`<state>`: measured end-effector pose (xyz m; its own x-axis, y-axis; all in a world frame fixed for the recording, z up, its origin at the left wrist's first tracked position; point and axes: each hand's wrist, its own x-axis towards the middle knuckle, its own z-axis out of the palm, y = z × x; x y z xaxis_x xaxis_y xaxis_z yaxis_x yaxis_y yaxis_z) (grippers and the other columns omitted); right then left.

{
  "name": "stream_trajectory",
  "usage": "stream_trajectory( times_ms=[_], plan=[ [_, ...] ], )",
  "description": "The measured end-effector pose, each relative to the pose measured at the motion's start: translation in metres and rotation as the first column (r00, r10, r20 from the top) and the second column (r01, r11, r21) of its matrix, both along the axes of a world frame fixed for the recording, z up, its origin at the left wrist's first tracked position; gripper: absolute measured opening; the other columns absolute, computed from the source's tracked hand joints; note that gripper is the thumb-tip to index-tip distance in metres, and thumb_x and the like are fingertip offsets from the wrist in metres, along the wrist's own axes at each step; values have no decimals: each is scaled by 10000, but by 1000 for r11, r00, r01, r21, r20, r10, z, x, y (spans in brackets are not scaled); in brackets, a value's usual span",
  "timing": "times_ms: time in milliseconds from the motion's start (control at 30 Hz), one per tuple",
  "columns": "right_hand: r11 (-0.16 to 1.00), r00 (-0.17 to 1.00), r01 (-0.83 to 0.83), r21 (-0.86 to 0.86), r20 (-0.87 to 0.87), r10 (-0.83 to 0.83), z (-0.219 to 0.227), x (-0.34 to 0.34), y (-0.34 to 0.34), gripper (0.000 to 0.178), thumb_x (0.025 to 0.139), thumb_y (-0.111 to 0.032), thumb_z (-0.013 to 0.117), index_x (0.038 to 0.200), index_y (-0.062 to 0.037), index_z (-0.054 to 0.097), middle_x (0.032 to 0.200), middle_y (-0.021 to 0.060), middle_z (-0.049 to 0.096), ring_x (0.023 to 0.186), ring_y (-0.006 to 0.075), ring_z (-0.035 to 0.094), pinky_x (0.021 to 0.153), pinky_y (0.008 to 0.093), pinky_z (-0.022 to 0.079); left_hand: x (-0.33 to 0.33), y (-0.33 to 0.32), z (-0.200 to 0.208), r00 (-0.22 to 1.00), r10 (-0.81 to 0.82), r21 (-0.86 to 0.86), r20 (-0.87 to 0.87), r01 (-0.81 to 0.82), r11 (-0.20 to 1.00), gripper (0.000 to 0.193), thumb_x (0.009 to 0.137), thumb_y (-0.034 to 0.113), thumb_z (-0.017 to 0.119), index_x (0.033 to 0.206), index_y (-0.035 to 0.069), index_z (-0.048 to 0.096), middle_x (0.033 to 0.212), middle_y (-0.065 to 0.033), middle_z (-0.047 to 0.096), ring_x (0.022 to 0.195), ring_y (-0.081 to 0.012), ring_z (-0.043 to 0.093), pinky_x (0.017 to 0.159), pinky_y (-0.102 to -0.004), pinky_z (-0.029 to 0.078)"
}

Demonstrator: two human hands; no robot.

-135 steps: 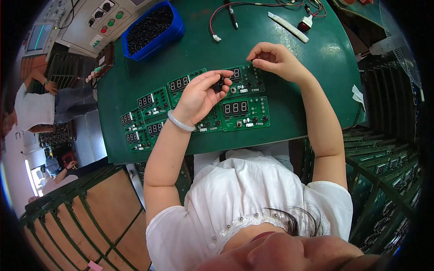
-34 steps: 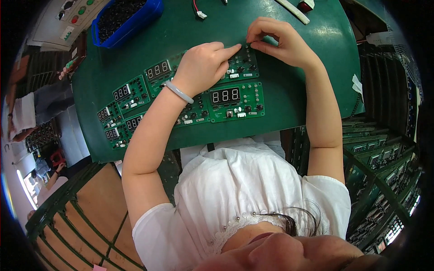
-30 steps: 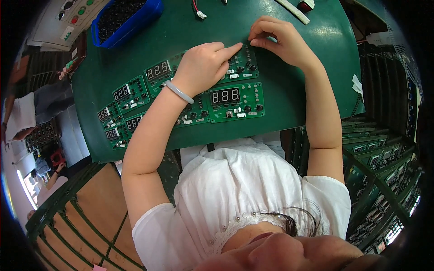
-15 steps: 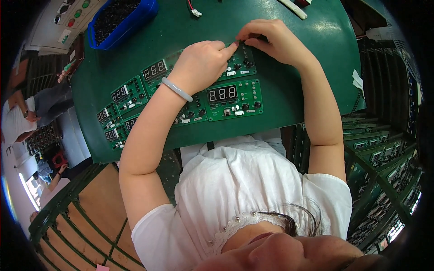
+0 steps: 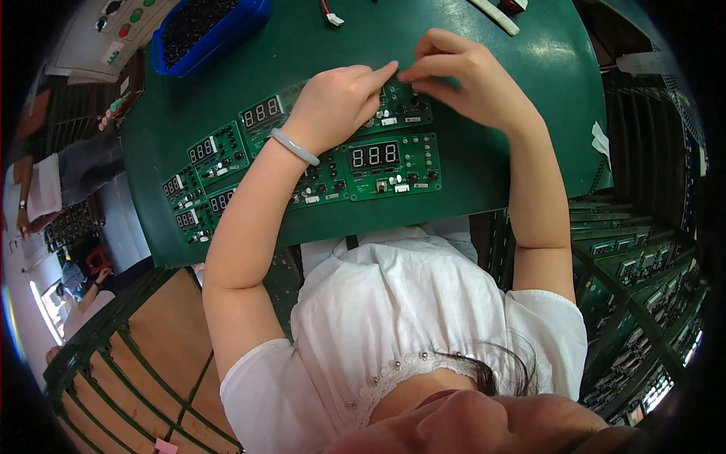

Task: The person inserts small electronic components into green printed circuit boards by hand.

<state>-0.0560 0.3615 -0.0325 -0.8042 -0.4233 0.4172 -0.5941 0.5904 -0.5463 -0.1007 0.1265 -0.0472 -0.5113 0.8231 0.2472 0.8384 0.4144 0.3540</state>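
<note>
My left hand (image 5: 333, 106) lies over the upper row of green circuit boards, its index finger stretched toward the far edge of a board (image 5: 414, 110). Its other fingers are partly hidden beneath it, and I see nothing held. Just right of that fingertip, my right hand (image 5: 461, 79) hovers by the same board, thumb and fingertips drawn together in a pinch. Whatever sits in the pinch is too small or blurred to name. Nearer to me lies another circuit board (image 5: 393, 168) with a three-digit display, white connectors and black buttons.
More boards (image 5: 217, 153) stretch leftward across the green table (image 5: 484, 163). A blue bin (image 5: 261, 13) of small black parts stands at the far left, beside a control box (image 5: 91, 38). Racks of boards (image 5: 643, 265) stand right; a metal-barred rack (image 5: 144, 371) stands lower left. Another person is at left.
My right hand has drawn slightly back from the board's far edge, its fingers parting from my left fingertip. My left index finger now points out straighter. The boards keep their layout.
</note>
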Motion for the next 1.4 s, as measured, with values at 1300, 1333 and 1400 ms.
stream_trajectory(
  times_ms=[1300,1333,1400],
  plan=[
    [999,991,-36,-22,124,39,-18,-5,2,107,823,16,678,926,-3,697,901,110,627,787,295,662,703,341,556,8,5,34,201,-88,181,976,-510,841,249,1071,222,425,1130,2,528,795,-12,523,648,-41,381,586,-190,344],
    [999,991,-36,-23,125,39,-15,-4,2,107,823,16,678,926,-3,697,901,110,627,787,295,662,703,341,556,8,5,34,200,-87,180,976,-510,841,249,1071,222,425,1130,2,528,795,-12,523,648,-41,381,586,-190,344],
    [998,996,-34,-48,78,38,-7,-3,2,118,844,3,678,961,-3,687,907,97,638,798,252,667,726,315,556,8,6,34,156,-125,188,980,-508,840,243,1073,220,419,1122,6,525,808,-14,522,652,-43,383,595,-191,354]
  ],
)
